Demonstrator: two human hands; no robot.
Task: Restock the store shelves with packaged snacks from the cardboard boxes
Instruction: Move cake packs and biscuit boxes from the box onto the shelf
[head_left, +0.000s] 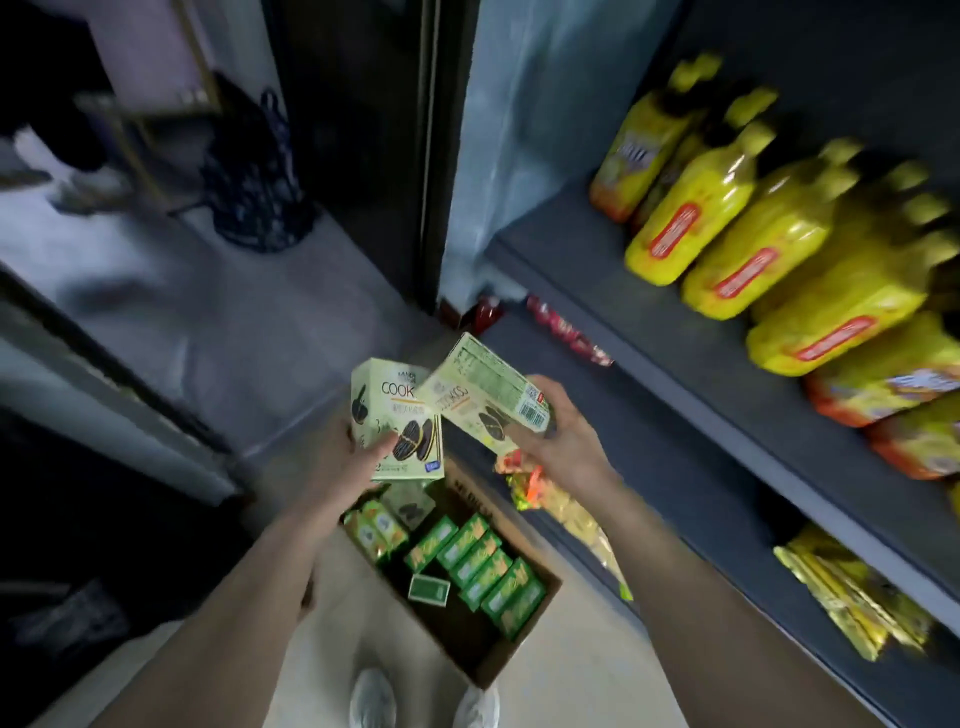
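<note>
Two pale green cookie boxes are held above the open cardboard box (467, 644). The upright cookie box (397, 421), front face toward the camera, sits in the left hand (358, 457): thumb curled across the lower front, fingers behind and out of sight. The tilted cookie box (485, 397), barcode end to the right, is gripped by the right hand (558, 431) from underneath, fingers wrapped round its right end. The near corners of the two boxes overlap in view; actual contact cannot be told.

The cardboard box stands on the pale floor between the forearms, flaps open. Inside: a row of green snack packs (480, 569) along the right wall, one small green pack (429, 590) lying flat beside them, orange-green packets (375, 527) at the far left corner, another cookie box partly hidden under the left hand. The near half of the box floor is bare cardboard.

The box's right wall is just beside the dark shelf unit (675, 353). Upper shelf: yellow bottles (727, 228) in rows set back from the front edge, leaving a bare strip at the left end. Lower shelves: red packets (569, 332), yellow bags (852, 592), orange-yellow packets (535, 483) close to the edge.

White shoes (423, 701) touch the box's near corner. Open floor lies left and ahead, bounded by a dark door frame (431, 156); blurred.
</note>
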